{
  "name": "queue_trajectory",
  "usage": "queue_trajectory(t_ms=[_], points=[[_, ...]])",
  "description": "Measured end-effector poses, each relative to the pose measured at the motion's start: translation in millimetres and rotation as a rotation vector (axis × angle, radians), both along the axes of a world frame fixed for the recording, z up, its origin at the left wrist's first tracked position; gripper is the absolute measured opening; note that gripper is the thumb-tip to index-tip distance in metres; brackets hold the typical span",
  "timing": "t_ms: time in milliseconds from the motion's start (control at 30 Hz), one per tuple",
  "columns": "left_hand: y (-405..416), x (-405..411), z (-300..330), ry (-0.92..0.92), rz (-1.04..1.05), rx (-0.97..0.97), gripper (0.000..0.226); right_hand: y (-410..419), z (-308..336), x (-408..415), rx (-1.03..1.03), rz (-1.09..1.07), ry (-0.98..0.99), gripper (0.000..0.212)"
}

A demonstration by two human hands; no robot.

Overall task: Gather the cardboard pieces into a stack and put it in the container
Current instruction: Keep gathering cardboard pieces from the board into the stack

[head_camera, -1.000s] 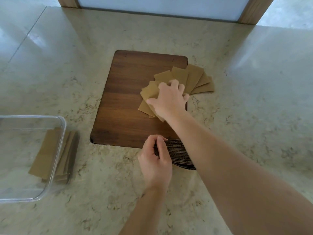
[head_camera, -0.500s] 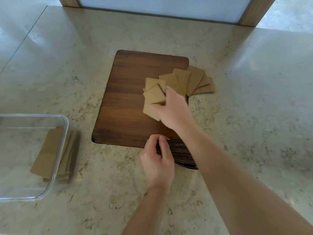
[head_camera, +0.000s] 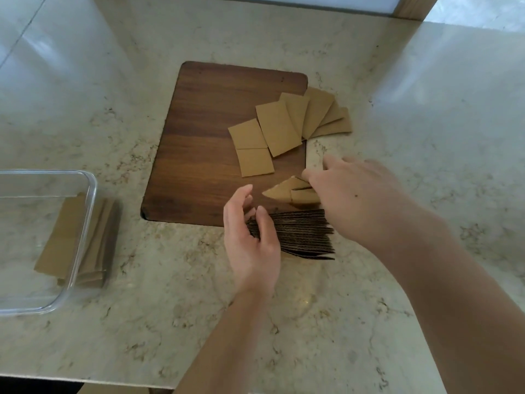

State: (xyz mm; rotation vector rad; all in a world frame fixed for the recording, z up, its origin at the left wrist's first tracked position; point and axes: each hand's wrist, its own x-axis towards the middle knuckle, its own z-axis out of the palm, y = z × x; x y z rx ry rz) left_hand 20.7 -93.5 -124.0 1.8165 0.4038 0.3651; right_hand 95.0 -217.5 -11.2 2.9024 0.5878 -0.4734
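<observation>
Several tan cardboard pieces (head_camera: 279, 126) lie fanned across the right side of a dark wooden board (head_camera: 204, 143). A stack of cardboard (head_camera: 301, 236) stands on edge at the board's near edge, its corrugated sides showing. My left hand (head_camera: 250, 237) rests against the stack's left end with fingers spread. My right hand (head_camera: 355, 194) holds a few cardboard pieces (head_camera: 292, 191) just above the stack. A clear plastic container (head_camera: 42, 240) sits at the left, with cardboard pieces (head_camera: 61, 240) lying in it.
The marble counter (head_camera: 426, 166) runs all around the board. Its near edge is at the bottom left. A wooden frame post (head_camera: 412, 7) stands at the far right corner.
My right hand has pulled a few pieces off the fan and carried them back toward the stack. My left hand has loosened its pinch on the stack and opened its fingers.
</observation>
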Motion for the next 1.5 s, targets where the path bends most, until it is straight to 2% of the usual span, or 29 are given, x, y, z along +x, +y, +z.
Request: queue_trajectory(t_ms=[100, 200, 267, 367, 433, 567, 667, 733, 800, 900, 1000, 1133, 1200, 1267, 1300, 1500], points=[[-0.7, 0.3, -0.1, -0.025, 0.003, 0.024, 0.038, 15.0, 4.9, 0.1, -0.188, -0.011, 0.079, 0.027], [0.1, 0.1, -1.0, -0.009, -0.016, 0.027, 0.038, 29.1, -11.5, 3.7, -0.128, 0.064, 0.115, 0.011], [0.4, -0.3, -0.6, -0.004, -0.032, 0.033, 0.040, 28.1, -28.1, 10.0, 0.091, 0.056, 0.213, 0.008], [-0.2, -1.2, -0.4, -0.012, -0.003, 0.056, 0.038, 15.6, -47.3, 11.6, 0.552, -0.100, 0.354, 0.010], [0.6, -1.1, -0.8, -0.009, 0.018, 0.031, 0.034, 4.7, -59.3, 4.2, 0.807, -0.195, 0.326, 0.016], [1.5, -2.0, -4.2, 0.010, -0.011, -0.009, 0.023, -21.3, -78.4, -20.9, 1.074, -0.354, 0.175, 0.026], [0.2, -1.7, -4.1, -0.011, 0.004, -0.003, 0.017, -33.3, -92.4, -46.4, 1.398, -0.575, 0.210, 0.031], [-0.2, -1.4, -5.6, -0.024, 0.009, -0.018, 0.017, -27.9, -98.8, -62.7, 1.523, -0.647, 0.184, 0.040], [-0.3, -0.8, -7.4, -0.038, 0.010, -0.053, 0.018, -16.7, -102.4, -73.8, 1.599, -0.679, 0.102, 0.046], [-0.2, -1.3, -3.3, -0.067, 0.006, -0.151, 0.019, -2.8, -105.9, -82.4, 1.688, -0.723, 0.007, 0.045], [-3.8, -0.6, 4.4, -0.029, 0.021, -0.203, 0.017, 6.1, -107.7, -82.5, 1.720, -0.762, -0.048, 0.033], [-9.7, 4.3, 9.8, 0.048, 0.106, -0.225, 0.030, 15.1, -108.1, -79.4, 1.734, -0.854, -0.136, 0.025], [-11.4, 5.3, 11.6, 0.055, 0.142, -0.249, 0.023, 18.5, -107.7, -77.3, 1.726, -0.891, -0.161, 0.018], [-13.4, 2.4, 12.3, 0.008, 0.159, -0.238, 0.010, 20.6, -107.3, -74.8, 1.714, -0.922, -0.166, 0.008], [-13.7, -0.8, 12.4, -0.032, 0.162, -0.215, 0.011, 21.3, -107.0, -73.8, 1.711, -0.936, -0.175, 0.008], [-12.3, -18.2, 12.5, -0.133, 0.102, -0.140, 0.032, 19.6, -97.3, -75.2, 1.719, -0.886, -0.277, 0.016]])
